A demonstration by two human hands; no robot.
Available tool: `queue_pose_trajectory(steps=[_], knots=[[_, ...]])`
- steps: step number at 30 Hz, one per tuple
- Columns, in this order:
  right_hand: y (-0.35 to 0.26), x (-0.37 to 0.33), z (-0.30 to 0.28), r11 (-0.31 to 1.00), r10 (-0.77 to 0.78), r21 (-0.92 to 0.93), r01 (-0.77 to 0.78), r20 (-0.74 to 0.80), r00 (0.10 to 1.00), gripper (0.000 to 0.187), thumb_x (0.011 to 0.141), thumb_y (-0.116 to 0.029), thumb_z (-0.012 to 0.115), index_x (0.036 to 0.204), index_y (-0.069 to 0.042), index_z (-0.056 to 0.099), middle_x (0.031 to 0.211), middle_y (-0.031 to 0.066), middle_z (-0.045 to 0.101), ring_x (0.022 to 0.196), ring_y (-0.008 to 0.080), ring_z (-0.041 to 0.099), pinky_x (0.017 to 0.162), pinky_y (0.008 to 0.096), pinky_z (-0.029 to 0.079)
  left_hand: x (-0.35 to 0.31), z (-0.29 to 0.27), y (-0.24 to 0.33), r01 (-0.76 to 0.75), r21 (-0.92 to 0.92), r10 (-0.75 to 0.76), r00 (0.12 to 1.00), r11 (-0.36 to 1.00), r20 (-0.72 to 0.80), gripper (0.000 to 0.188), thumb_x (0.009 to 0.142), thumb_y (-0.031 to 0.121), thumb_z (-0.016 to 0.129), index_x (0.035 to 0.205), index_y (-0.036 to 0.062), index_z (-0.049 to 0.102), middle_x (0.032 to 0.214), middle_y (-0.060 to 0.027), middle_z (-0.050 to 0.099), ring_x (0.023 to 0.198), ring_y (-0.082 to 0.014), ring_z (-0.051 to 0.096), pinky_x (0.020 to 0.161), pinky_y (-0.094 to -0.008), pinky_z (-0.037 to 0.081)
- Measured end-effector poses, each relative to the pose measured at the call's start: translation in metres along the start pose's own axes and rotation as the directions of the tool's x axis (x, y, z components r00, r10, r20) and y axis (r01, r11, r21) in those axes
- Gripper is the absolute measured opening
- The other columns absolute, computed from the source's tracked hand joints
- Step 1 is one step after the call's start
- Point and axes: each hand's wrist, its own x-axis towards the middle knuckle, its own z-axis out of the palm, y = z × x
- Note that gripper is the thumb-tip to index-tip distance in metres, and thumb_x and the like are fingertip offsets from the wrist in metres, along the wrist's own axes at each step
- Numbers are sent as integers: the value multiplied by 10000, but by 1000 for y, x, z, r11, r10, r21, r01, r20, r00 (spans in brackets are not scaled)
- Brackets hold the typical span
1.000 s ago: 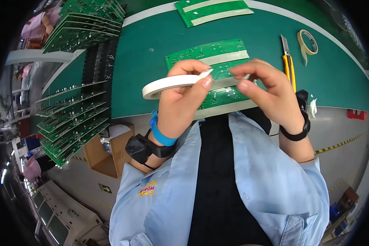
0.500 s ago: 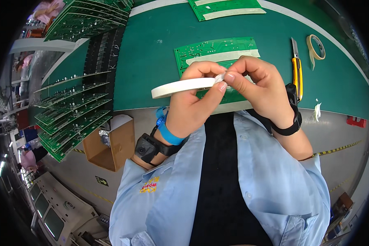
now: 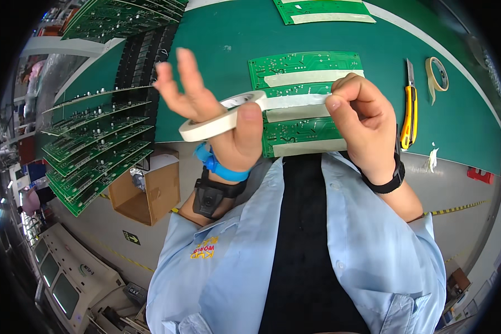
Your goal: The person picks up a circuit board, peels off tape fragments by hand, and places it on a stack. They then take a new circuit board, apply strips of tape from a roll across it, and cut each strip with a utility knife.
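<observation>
Through the head camera, I observe a white tape roll (image 3: 197, 132) at the left hand (image 3: 238, 146) and its tape strip (image 3: 295, 101) drawn out toward the right hand (image 3: 367, 119). The left hand is spread wide: its fingers extend away from the roll, and its thumb lies against the outer band near the point where the strip leaves. I cannot tell whether the fingers pass through the core. The right hand is narrow, pinching the free end between thumb and index finger. The strip runs straight between the hands, over a green circuit board panel (image 3: 306, 131) located at the near edge of the green table (image 3: 228, 33); I cannot tell whether strip and panel touch. The panel carries beige tape bands across its width. A second circuit board panel (image 3: 331, 9), also banded, lies at the far side. To the right of the right hand, I locate a yellow utility knife (image 3: 409, 114) with its blade exposed and, beyond it, a beige tape roll (image 3: 430, 69) with a loose tail. At the left, circuit boards (image 3: 97, 150) stand racked in tiers above a cardboard box (image 3: 164, 192).
</observation>
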Motion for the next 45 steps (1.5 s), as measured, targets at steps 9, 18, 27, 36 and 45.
queue_pose_trajectory(steps=[9,18,27,36,45], knots=[[5,9,2,995,79,-59,-80,-9,997,117,923,-98,684,868,-8,634,770,-32,584,732,48,499,678,213,415,8,-13,10,399,-107,-322,849,911,419,361,893,109,706,1234,8,648,781,-28,697,874,-195,632,906,-359,451],[16,12,-6,941,69,-325,-94,-87,994,157,936,-148,685,896,3,673,794,-8,638,751,61,546,669,231,450,16,-18,12,708,-180,-562,667,683,490,142,872,161,771,884,28,724,778,-16,674,732,-89,574,632,-244,457],[10,25,1,926,-6,-373,61,148,989,424,872,-251,774,1200,-14,649,976,45,666,926,149,620,823,271,480,21,-23,4,804,-172,-629,560,569,539,176,899,159,755,891,-7,694,778,13,651,701,-26,536,595,-191,420],[13,31,12,883,265,-417,-214,67,962,277,890,-254,733,929,21,728,666,82,653,601,199,607,575,340,479,15,-24,1,781,-171,-606,584,600,540,158,882,152,763,885,9,694,766,15,649,688,-38,541,584,-207,430],[55,60,5,686,-41,-727,36,11,999,349,894,-259,682,1098,23,713,778,139,688,679,262,650,648,376,513,30,1,-56,605,139,-571,614,784,545,237,868,225,784,875,11,682,739,35,608,681,-41,512,582,-212,408]])
